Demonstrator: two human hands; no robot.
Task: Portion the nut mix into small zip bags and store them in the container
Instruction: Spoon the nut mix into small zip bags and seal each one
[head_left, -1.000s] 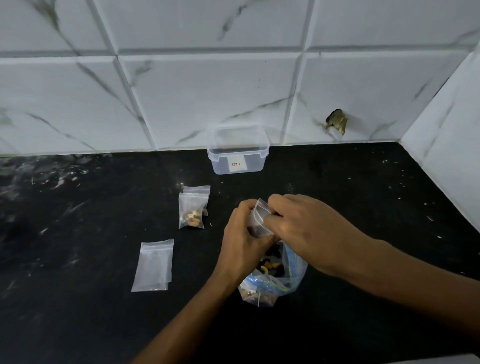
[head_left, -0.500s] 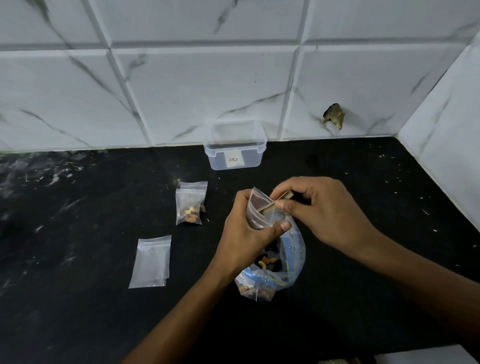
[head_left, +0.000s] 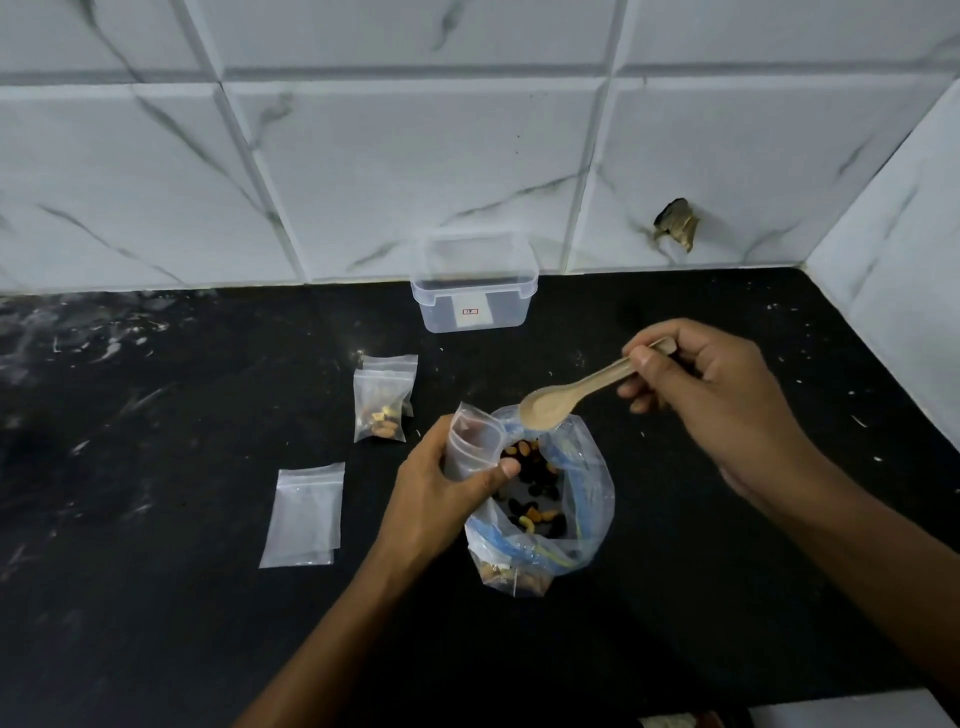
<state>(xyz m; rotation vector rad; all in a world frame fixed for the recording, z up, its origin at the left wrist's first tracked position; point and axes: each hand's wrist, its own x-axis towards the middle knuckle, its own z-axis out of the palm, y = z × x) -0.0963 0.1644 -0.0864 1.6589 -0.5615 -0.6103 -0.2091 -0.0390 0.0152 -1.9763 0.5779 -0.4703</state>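
Observation:
My left hand (head_left: 447, 488) grips a small clear zip bag (head_left: 470, 441), holding its mouth up beside the big bag. The large clear bag of nut mix (head_left: 550, 509) lies open on the black counter (head_left: 182, 597), showing dark raisins and orange nuts inside. My right hand (head_left: 711, 395) pinches the handle of a small wooden spoon (head_left: 571, 397); its empty bowl hovers over the big bag's rim. A filled small zip bag (head_left: 382, 400) lies to the left. A clear lidless plastic container (head_left: 475, 283) stands against the tiled wall.
An empty flat small zip bag (head_left: 306, 514) lies on the counter at the left. White marbled tile walls (head_left: 363, 156) close the back and the right side. A chipped hole (head_left: 675, 223) marks the back wall. Crumbs and smears dot the counter.
My right hand has drawn away up and to the right, bringing the wooden spoon out into full view. The left hand keeps its grip on the small bag.

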